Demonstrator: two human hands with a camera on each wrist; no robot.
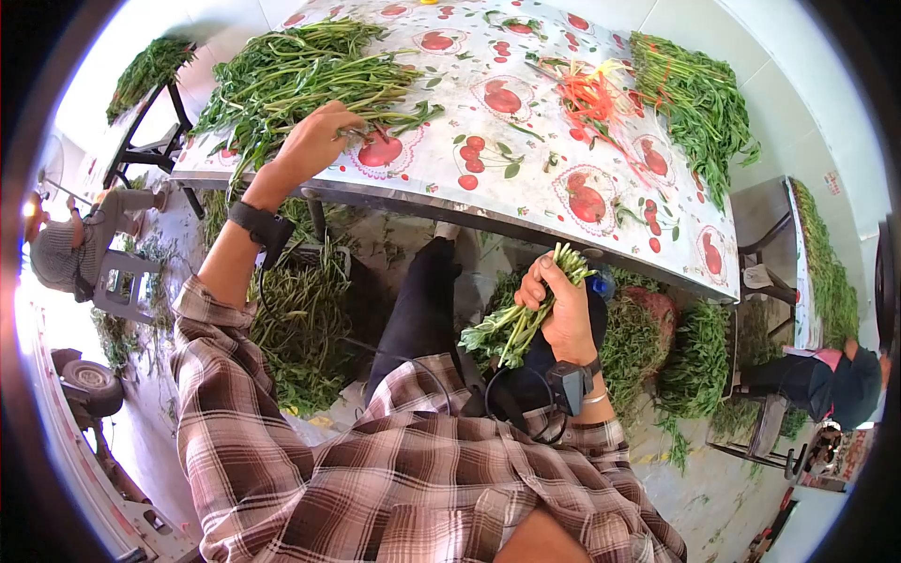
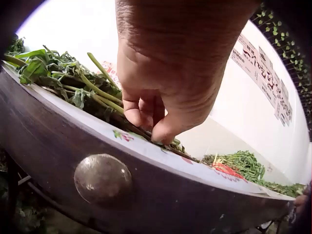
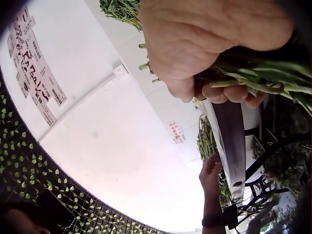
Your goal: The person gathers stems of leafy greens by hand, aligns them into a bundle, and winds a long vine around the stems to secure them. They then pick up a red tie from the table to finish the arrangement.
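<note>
My left hand point(image 1: 314, 141) is at the table's near edge, beside a large pile of leafy green stems point(image 1: 291, 84). Its thumb and fingertips pinch a stem end at the pile's right side; in the left wrist view the hand point(image 2: 165, 83) reaches down to the stems point(image 2: 92, 92). Over the lap, my right hand point(image 1: 563, 314) grips a small bunch of cut greens point(image 1: 511, 333), stem ends up and leaves toward the lower left. The right wrist view shows the fingers of this hand point(image 3: 209, 53) curled round the bunch point(image 3: 273, 78).
The patterned table point(image 1: 507, 178) also bears red and yellow ties point(image 1: 596, 98) and another pile of greens point(image 1: 699, 103) at the right. Heaps of greens point(image 1: 300, 328) lie under the table. People sit at the far left point(image 1: 61, 253) and far right point(image 1: 854, 385).
</note>
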